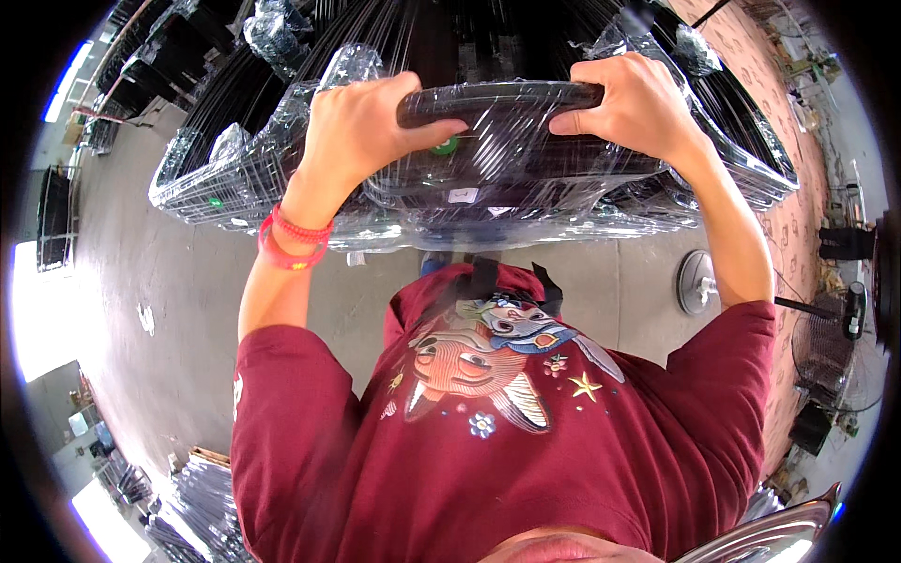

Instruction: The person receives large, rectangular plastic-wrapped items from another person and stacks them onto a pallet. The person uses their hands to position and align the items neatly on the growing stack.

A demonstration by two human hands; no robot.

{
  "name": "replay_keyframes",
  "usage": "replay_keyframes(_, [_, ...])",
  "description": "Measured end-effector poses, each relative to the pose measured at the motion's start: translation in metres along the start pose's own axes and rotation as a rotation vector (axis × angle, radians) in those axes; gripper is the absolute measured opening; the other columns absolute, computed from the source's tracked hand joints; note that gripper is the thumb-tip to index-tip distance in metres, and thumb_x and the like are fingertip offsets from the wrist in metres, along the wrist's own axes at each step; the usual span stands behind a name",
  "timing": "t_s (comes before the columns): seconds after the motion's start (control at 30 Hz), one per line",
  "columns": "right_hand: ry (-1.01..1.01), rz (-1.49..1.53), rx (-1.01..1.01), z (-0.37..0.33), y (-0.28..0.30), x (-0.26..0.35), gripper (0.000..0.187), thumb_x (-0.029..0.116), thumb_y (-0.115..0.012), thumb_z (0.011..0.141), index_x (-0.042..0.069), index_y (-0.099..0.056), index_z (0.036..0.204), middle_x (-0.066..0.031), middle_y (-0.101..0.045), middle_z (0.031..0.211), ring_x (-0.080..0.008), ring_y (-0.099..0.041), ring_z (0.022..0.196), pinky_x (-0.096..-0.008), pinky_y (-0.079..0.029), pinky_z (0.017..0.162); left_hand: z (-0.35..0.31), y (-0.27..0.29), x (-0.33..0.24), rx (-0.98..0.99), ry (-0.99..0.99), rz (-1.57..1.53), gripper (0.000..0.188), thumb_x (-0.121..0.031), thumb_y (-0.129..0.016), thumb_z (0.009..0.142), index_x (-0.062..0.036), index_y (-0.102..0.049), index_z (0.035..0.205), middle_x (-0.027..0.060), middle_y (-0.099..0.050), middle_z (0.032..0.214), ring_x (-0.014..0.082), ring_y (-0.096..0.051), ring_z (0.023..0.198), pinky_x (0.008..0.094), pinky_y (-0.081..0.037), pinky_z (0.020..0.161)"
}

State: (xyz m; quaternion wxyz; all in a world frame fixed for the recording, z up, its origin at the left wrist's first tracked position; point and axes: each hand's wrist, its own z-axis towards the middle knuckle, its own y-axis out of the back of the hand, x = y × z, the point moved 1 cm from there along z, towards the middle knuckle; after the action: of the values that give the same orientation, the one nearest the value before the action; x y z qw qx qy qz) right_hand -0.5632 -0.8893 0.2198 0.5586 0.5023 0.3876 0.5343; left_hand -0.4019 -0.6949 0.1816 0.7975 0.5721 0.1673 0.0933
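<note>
In front of my chest is a dark, glossy piece [516, 155] with a curved rim, covered in wrinkled clear film; its exact kind I cannot make out. My left hand [361, 127] grips the left end of its upper rim, thumb pressed on the near face. At the right end, my right hand [638, 108] holds the same rim, thumb bent inward. A green round sticker [445, 146] shows beside my left thumb, and a small white label [462, 195] sits lower on the film. My fingers beyond the rim are hidden.
Long black film-wrapped parts [239, 108] spread out beyond the piece and to both sides. A round stand base [695, 282] is on the floor at my right, with a wire-caged fan [826, 361] farther right. Wrapped bundles [192, 507] lie at the lower left.
</note>
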Motion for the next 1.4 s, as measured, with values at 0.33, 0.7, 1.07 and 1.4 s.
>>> replay_keyframes(0.33, [-0.056, -0.055, 0.006, -0.002, -0.014, 0.007, 0.045, 0.052, -0.067, 0.063, 0.009, -0.064, 0.078, -0.0116, -0.059, 0.058, -0.0311, -0.06, 0.062, -0.0367, -0.046, 0.056, 0.001, -0.013, 0.017, -0.314, -0.293, -0.073, 0.042, -0.039, -0.077, 0.059, -0.008, -0.049, 0.062, 0.0017, -0.045, 0.047, 0.0187, -0.047, 0.04, 0.028, -0.038, 0.039])
replay_keyframes(0.7, [0.016, 0.238, -0.311, -0.002, -0.011, -0.024, 0.041, 0.041, -0.041, 0.09, 0.007, -0.06, 0.103, -0.0122, -0.062, 0.095, -0.029, -0.059, 0.087, -0.0358, -0.046, 0.075, 0.031, 0.006, 0.004, -0.066, -0.348, -0.118, 0.052, -0.048, -0.035, 0.089, -0.0042, -0.06, 0.099, 0.0131, -0.062, 0.09, 0.0306, -0.056, 0.091, 0.0445, -0.033, 0.095])
replay_keyframes(1.07, [-0.052, -0.02, -0.268, -0.006, -0.038, -0.02, 0.04, 0.034, -0.046, 0.089, 0.01, -0.062, 0.062, -0.009, -0.051, 0.046, -0.0255, -0.052, 0.042, -0.0324, -0.036, 0.039, 0.026, -0.012, 0.011, 0.321, -0.032, -0.248, 0.054, -0.054, -0.03, 0.089, -0.0133, -0.064, 0.096, 0.0105, -0.06, 0.063, 0.0308, -0.058, 0.063, 0.0379, -0.044, 0.058])
replay_keyframes(1.4, [0.053, 0.187, -0.362, -0.001, -0.02, -0.014, 0.049, 0.043, -0.038, 0.091, 0.004, -0.063, 0.075, -0.0151, -0.061, 0.068, -0.0317, -0.06, 0.068, -0.0394, -0.046, 0.062, 0.022, -0.009, 0.011, -0.045, -0.176, -0.112, 0.056, -0.049, -0.023, 0.091, -0.0102, -0.056, 0.113, 0.0115, -0.056, 0.113, 0.0282, -0.047, 0.111, 0.0454, -0.022, 0.105])
